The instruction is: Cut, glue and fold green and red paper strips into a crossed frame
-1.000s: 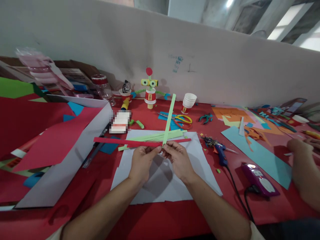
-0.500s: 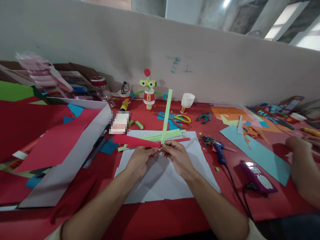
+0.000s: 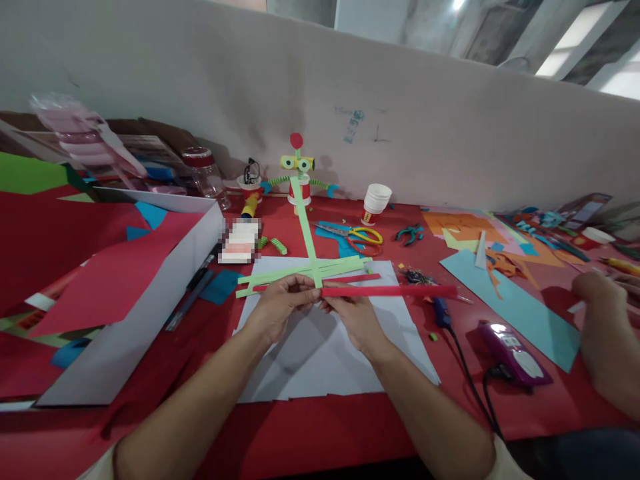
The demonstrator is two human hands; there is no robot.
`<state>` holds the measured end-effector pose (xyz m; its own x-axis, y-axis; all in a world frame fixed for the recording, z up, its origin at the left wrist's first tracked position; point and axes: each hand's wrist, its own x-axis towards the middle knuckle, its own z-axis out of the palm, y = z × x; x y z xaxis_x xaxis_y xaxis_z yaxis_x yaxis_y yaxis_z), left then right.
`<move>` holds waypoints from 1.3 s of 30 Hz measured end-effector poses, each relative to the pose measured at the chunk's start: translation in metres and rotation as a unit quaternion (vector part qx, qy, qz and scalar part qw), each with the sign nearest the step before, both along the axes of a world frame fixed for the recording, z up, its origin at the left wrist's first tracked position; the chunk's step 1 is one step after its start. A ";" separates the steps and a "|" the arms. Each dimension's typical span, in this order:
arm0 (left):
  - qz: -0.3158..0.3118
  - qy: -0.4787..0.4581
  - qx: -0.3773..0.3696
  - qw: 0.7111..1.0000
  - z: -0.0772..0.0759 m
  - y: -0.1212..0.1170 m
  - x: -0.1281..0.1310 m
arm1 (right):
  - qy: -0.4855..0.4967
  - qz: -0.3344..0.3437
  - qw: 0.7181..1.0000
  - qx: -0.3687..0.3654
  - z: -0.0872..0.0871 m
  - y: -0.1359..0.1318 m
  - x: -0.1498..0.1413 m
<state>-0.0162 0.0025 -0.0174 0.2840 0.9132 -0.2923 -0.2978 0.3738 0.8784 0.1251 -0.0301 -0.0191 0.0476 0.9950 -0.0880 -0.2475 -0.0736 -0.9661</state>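
Above the white paper (image 3: 320,360), my left hand (image 3: 280,303) pinches the corner where a green paper strip (image 3: 306,230) and a red paper strip (image 3: 395,291) meet. From that corner the green strip points away from me, leaning left, and the red one runs out to the right. My right hand (image 3: 355,320) is closed at the same corner, just under the red strip; its fingertips are partly hidden. Behind my hands, several loose green strips (image 3: 340,268) and another red strip (image 3: 365,279) lie on the paper.
A white box (image 3: 150,313) of coloured paper stands left. Scissors (image 3: 350,233), pliers (image 3: 410,233), paper cups (image 3: 377,200) and a paper-cup figure (image 3: 300,190) are at the back. Right are a glue gun (image 3: 441,312), a purple device (image 3: 517,357), blue paper (image 3: 515,307) and another person's arm (image 3: 603,333).
The red strip has swung over from the left side to the right. The green strip now leans left instead of right. Both hands stay at the joined corner.
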 end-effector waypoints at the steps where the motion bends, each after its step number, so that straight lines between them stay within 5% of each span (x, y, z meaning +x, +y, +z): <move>1: 0.003 0.001 -0.004 1.000 0.000 0.000 0.000 | 0.001 -0.001 1.000 0.001 0.001 0.000 -0.001; 6: 0.030 0.002 -0.025 0.999 0.004 -0.001 0.002 | 0.009 0.032 0.999 -0.005 0.004 -0.001 -0.001; 21: -0.005 -0.014 -0.026 1.000 0.006 -0.005 0.003 | -0.010 -0.024 1.000 -0.012 -0.002 0.000 -0.004; 30: 0.041 0.034 0.088 0.995 0.002 -0.007 0.004 | -0.038 -0.022 0.999 -0.014 -0.004 -0.002 -0.005; 39: 0.053 0.030 0.110 0.992 0.003 -0.015 0.016 | -0.072 -0.038 0.997 -0.005 0.000 -0.001 0.005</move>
